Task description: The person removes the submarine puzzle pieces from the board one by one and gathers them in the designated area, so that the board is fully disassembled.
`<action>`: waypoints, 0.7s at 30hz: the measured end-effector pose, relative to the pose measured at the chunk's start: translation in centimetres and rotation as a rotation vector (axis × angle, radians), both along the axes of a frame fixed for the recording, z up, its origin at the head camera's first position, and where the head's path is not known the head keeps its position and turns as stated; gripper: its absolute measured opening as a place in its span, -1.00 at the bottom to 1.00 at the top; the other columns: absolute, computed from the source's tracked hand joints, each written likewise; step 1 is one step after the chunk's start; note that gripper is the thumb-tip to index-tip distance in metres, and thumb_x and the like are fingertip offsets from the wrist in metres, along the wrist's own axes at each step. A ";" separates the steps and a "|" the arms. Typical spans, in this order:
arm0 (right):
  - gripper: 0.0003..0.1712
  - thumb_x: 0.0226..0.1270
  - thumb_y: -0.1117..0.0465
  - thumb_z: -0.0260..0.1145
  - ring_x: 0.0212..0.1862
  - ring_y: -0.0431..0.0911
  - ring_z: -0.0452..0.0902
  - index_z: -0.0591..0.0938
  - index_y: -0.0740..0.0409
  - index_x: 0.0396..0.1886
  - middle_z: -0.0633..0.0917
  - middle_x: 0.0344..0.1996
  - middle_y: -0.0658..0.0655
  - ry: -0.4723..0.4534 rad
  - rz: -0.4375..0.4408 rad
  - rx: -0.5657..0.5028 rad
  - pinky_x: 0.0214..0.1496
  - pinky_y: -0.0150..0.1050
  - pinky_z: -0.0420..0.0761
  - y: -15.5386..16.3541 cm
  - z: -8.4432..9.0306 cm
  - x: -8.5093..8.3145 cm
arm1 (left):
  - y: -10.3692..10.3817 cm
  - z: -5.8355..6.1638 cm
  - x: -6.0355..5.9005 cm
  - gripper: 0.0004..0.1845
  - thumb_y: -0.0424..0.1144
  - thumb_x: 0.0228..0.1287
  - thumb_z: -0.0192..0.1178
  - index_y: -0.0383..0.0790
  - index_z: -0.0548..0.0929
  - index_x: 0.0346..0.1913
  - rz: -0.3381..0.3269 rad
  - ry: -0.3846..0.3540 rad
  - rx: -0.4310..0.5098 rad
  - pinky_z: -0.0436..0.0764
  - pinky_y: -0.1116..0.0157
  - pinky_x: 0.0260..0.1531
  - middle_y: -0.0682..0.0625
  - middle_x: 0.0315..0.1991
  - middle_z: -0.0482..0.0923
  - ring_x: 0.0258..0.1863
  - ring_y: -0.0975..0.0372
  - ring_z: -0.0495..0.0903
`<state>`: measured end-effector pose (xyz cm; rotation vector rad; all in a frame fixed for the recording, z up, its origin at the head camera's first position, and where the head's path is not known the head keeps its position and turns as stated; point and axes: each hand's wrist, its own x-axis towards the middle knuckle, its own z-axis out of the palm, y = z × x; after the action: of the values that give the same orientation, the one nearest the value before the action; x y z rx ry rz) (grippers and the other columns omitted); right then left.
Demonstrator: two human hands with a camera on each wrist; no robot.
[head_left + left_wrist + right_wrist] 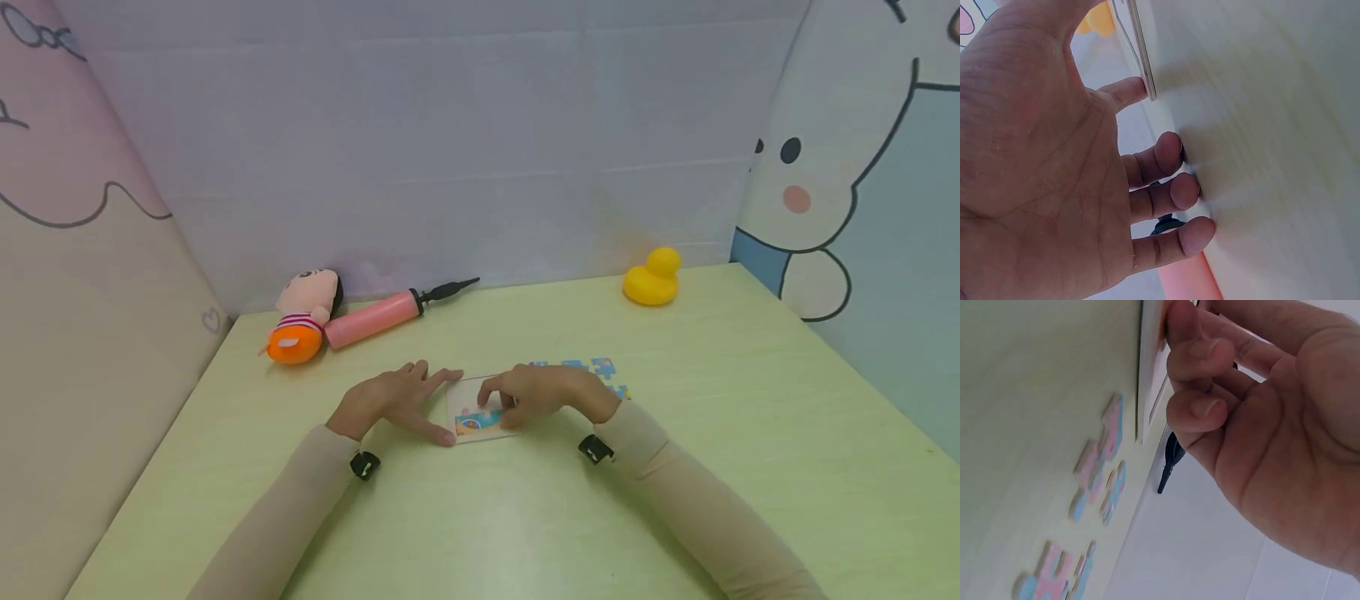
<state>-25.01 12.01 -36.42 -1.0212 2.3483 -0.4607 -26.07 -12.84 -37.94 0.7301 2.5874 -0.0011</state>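
A small jigsaw board [468, 393] with a pale raised rim lies on the table. Assembled pieces [471, 425] in blue and orange run along its near side. My left hand [393, 398] is spread at the board's left side, with the index finger at the far corner and the thumb at the near one. Over the right half is my right hand [534, 393], its fingers bent down to the board beside the assembled pieces. The right wrist view shows several curled fingers [1194, 415]; whether a piece is between finger and thumb is hidden.
Several loose puzzle pieces [602, 367] lie right of the board, partly behind the right hand. Farther back are a plush doll [300, 317], a pink hand pump [375, 320] with a black nozzle, and a yellow rubber duck [652, 279]. Cloth walls enclose the table [480, 517].
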 end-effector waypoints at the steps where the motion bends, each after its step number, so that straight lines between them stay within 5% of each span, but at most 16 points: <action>1: -0.61 0.39 0.29 0.29 -0.35 -0.19 0.51 0.53 0.07 0.18 0.65 -0.38 -0.03 0.002 0.007 0.000 -0.20 -0.28 0.50 -0.2 0.0 0.1 | 0.0 0.0 0.0 0.15 0.52 -0.04 0.28 0.16 0.07 0.58 0.000 0.003 -0.002 0.53 -0.11 -0.02 -0.20 0.13 0.32 0.07 -0.03 0.39; 14: -0.64 0.36 0.38 0.24 -0.52 -0.28 0.39 0.50 0.26 0.14 0.57 -0.56 -0.05 0.112 0.112 -0.098 -0.34 -0.36 0.45 -1.5 -1.1 0.8 | -0.1 -0.1 0.0 0.15 0.51 -0.04 0.28 0.16 0.07 0.58 0.002 0.002 0.002 0.52 -0.10 -0.02 -0.19 0.12 0.32 0.08 -0.02 0.39; 21: -0.64 0.37 0.36 0.29 -0.57 -0.27 0.26 0.51 0.20 0.13 0.39 -0.65 -0.09 0.163 0.065 -0.094 -0.42 -0.40 0.33 -2.5 -1.7 1.1 | 0.0 0.1 0.0 0.14 0.51 -0.02 0.27 0.16 0.06 0.58 -0.002 -0.004 -0.005 0.52 -0.11 -0.01 -0.21 0.17 0.31 0.11 -0.04 0.38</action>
<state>-23.91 9.49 -38.16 -1.2171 2.4471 -0.4834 -26.07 -12.82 -37.88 0.7299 2.5820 -0.0064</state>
